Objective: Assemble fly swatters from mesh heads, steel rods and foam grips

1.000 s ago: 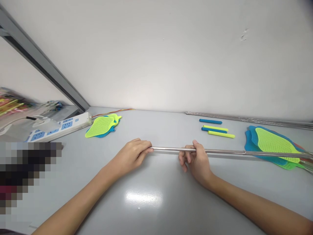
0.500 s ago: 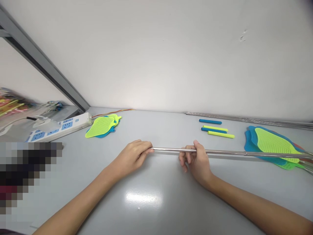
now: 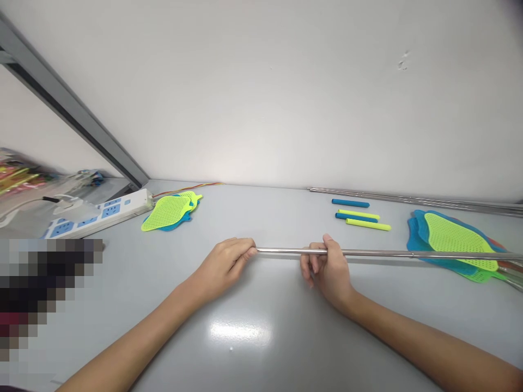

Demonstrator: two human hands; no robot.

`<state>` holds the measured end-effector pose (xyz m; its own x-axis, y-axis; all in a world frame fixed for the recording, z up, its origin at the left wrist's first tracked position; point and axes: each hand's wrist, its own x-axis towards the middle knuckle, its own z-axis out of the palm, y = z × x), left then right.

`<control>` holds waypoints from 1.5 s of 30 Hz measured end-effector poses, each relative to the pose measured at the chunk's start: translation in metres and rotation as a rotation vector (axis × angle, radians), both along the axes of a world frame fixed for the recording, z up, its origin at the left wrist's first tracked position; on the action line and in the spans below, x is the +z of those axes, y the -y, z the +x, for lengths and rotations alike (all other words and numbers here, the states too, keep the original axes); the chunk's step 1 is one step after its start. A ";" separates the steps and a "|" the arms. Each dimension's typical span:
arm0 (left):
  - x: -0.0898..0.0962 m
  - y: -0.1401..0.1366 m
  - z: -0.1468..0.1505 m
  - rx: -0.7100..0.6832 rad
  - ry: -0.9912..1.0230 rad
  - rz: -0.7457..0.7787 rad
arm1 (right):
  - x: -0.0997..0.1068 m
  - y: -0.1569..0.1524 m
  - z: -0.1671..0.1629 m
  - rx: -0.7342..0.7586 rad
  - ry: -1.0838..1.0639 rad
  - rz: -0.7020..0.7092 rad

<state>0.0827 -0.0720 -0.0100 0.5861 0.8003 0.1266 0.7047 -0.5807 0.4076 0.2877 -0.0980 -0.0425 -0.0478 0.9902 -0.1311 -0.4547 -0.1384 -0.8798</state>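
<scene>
"Where was the metal rod point(image 3: 376, 252), seen from your end?"

"On the near side of the coloured tubes point(image 3: 368, 224), lying crosswise and, judging by the faint shadow under it, raised a little off the worktop point(image 3: 286, 348). Through the head camera I saw both hands on it."

"How did each grip stand?"

"The left hand point(image 3: 229, 267), nearer than the tubes and to their left, was closed around the rod's thin end, covering the tip. The right hand point(image 3: 332, 272), on their near side, grasped the rod too, some fingers curled loosely beneath. I read that as one hand fixing the end while the other bore the long, thicker part running off to the right of the tubes."

"And around them?"

"Mesh heads point(image 3: 453, 234) lay stacked right of the tubes, the rod crossing them in my view; whether it touched them I couldn't tell. Spare rods point(image 3: 408, 200) lay behind the tubes along the wall point(image 3: 261, 98), probably to keep their length out of the way. A second mesh stack point(image 3: 167, 212) sat well left of the tubes, just beside a power strip point(image 3: 139, 200)."
</scene>
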 end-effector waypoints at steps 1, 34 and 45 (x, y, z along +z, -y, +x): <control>-0.001 0.000 0.001 0.005 0.007 -0.011 | 0.000 0.000 0.000 -0.002 -0.002 0.000; -0.009 0.010 0.006 0.021 -0.021 0.059 | -0.005 -0.002 0.003 0.052 -0.044 -0.028; 0.002 0.008 0.003 0.030 -0.053 0.084 | -0.005 -0.005 0.003 0.081 -0.015 -0.039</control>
